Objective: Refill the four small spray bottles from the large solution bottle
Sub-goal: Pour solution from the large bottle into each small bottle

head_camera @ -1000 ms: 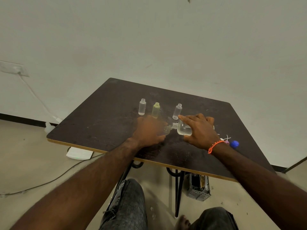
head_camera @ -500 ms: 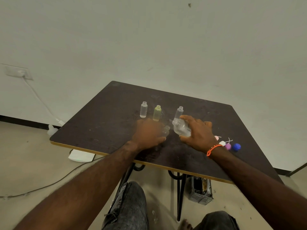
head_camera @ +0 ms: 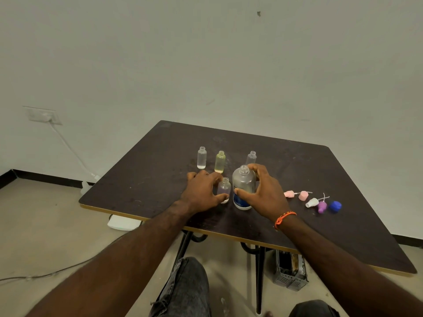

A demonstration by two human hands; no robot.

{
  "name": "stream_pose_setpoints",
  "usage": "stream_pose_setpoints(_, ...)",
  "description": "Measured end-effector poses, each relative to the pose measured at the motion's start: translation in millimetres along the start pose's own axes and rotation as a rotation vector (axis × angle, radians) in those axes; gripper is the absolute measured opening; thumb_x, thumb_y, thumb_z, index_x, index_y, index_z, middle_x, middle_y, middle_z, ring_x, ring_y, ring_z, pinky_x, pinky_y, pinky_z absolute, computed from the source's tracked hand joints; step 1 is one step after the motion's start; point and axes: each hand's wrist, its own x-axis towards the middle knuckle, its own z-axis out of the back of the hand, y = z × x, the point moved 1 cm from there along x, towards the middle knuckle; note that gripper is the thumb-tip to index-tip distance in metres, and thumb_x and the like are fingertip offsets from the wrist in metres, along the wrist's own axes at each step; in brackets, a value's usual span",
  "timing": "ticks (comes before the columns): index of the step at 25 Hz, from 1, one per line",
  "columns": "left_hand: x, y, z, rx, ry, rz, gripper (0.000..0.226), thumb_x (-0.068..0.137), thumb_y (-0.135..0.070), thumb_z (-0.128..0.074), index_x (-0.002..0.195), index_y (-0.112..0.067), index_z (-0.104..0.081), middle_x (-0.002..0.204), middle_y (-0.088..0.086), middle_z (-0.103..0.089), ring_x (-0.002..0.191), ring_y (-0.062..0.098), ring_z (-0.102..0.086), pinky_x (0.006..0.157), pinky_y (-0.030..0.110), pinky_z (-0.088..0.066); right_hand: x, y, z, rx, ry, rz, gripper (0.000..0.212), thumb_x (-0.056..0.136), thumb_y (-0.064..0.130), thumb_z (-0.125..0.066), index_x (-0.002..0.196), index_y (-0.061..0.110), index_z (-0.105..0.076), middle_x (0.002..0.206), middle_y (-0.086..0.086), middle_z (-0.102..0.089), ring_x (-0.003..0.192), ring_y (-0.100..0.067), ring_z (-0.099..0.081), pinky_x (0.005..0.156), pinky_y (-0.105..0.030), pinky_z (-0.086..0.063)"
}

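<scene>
While the large solution bottle (head_camera: 243, 187) stands upright and uncapped on the dark bench (head_camera: 146, 179), the right hand (head_camera: 266, 193) wraps around it, thumb on the near side and fingers on the far side. Just left of it, the left hand (head_camera: 202, 192) pinches a small clear bottle (head_camera: 224, 189) between thumb and fingers. Three more open small bottles stand farther back: a clear one (head_camera: 201, 157), a yellowish one (head_camera: 220, 161), and another clear one (head_camera: 251, 157). The coloured spray caps (head_camera: 312, 201) lie to the right.
</scene>
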Motion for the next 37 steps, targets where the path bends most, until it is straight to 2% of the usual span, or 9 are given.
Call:
stream_pose_setpoints(4, 4, 7, 3, 0.061, -0.026, 0.035, 0.053, 0.084, -0.059, -0.074, 0.128, -0.033, -0.060, 0.119, -0.009, -0.065, 0.121, 0.014, -0.052, 0.110, 0.042, -0.026, 5, 1, -6, 0.058, 0.008, -0.028, 0.076, 0.072, 0.045, -0.084, 0.134, 0.031, -0.041, 0.135, 0.005, -0.058, 0.118, -0.015, -0.057, 0.099, -0.034, -0.053)
stream_pose_setpoints(9, 9, 36, 13, 0.102, -0.081, 0.187, 0.061, 0.091, -0.054, -0.070, 0.144, -0.028, -0.054, 0.133, -0.003, -0.065, 0.129, 0.018, -0.050, 0.111, 0.043, -0.025, 22, 11, -25, 0.111, -0.003, -0.025, 0.075, 0.074, 0.044, -0.084, 0.134, 0.030, -0.043, 0.135, 0.005, -0.058, 0.119, -0.014, -0.057, 0.100, -0.031, -0.051)
stream_pose_setpoints(11, 15, 48, 16, 0.103, -0.111, 0.242, 0.060, 0.094, -0.051, -0.067, 0.147, -0.028, -0.053, 0.133, -0.003, -0.065, 0.130, 0.019, -0.049, 0.108, 0.042, -0.024, 29, 14, -33, 0.126, -0.019, -0.027, 0.075, 0.073, 0.046, -0.084, 0.134, 0.031, -0.044, 0.132, 0.008, -0.059, 0.114, -0.011, -0.057, 0.096, -0.027, -0.051)
stream_pose_setpoints(14, 29, 67, 19, 0.100, -0.142, 0.347, 0.057, 0.098, -0.045, -0.065, 0.151, -0.028, -0.049, 0.133, 0.000, -0.066, 0.132, 0.022, -0.048, 0.106, 0.044, -0.024, 35, 16, -41, 0.122, -0.036, -0.014, 0.072, 0.072, 0.047, -0.082, 0.132, 0.033, -0.044, 0.128, 0.011, -0.060, 0.107, -0.008, -0.057, 0.093, -0.029, -0.052)
stream_pose_setpoints(20, 67, 99, 20, 0.030, -0.130, 0.468, 0.054, 0.097, -0.040, -0.065, 0.149, -0.037, -0.050, 0.124, 0.000, -0.069, 0.130, 0.027, -0.050, 0.099, 0.045, -0.027, 33, -2, -43, 0.205, -0.040, -0.066, 0.076, 0.072, 0.044, -0.083, 0.135, 0.035, -0.041, 0.136, 0.010, -0.056, 0.119, -0.010, -0.056, 0.102, -0.037, -0.051)
stream_pose_setpoints(24, 76, 104, 16, 0.007, -0.131, 0.469, 0.057, 0.098, -0.042, -0.067, 0.152, -0.037, -0.047, 0.131, -0.002, -0.069, 0.132, 0.027, -0.049, 0.102, 0.046, -0.028, 34, -4, -43, 0.206, -0.009, -0.078, 0.079, 0.074, 0.043, -0.083, 0.138, 0.035, -0.038, 0.143, 0.009, -0.052, 0.121, -0.008, -0.052, 0.104, -0.035, -0.050)
stream_pose_setpoints(29, 65, 88, 20, 0.015, -0.162, 0.511, 0.085, 0.095, -0.037, -0.069, 0.164, -0.018, -0.022, 0.152, 0.007, -0.053, 0.145, 0.031, -0.038, 0.112, 0.055, -0.028, 32, 0, -40, 0.218, -0.019, -0.076, 0.078, 0.073, 0.044, -0.083, 0.137, 0.034, -0.040, 0.140, 0.009, -0.054, 0.122, -0.011, -0.055, 0.103, -0.035, -0.050)
stream_pose_setpoints(33, 51, 57, 23, 0.059, -0.279, 0.382, 0.080, 0.093, -0.032, -0.069, 0.161, -0.019, -0.029, 0.161, 0.004, -0.041, 0.149, 0.026, -0.031, 0.117, 0.053, -0.025, 25, -1, -23, 0.205, -0.056, -0.106, 0.072, 0.072, 0.037, -0.086, 0.130, 0.029, -0.046, 0.126, 0.010, -0.059, 0.109, -0.010, -0.058, 0.096, -0.030, -0.052)
stream_pose_setpoints(37, 42, 19, 14, 0.086, -0.254, 0.132, 0.059, 0.093, -0.039, -0.069, 0.148, -0.026, -0.050, 0.145, -0.004, -0.055, 0.141, 0.020, -0.037, 0.109, 0.044, -0.026, 5, -21, 7, 0.157, -0.104, -0.152, 0.073, 0.069, 0.040, -0.087, 0.128, 0.029, -0.047, 0.124, 0.006, -0.062, 0.107, -0.015, -0.061, 0.093, -0.038, -0.056)
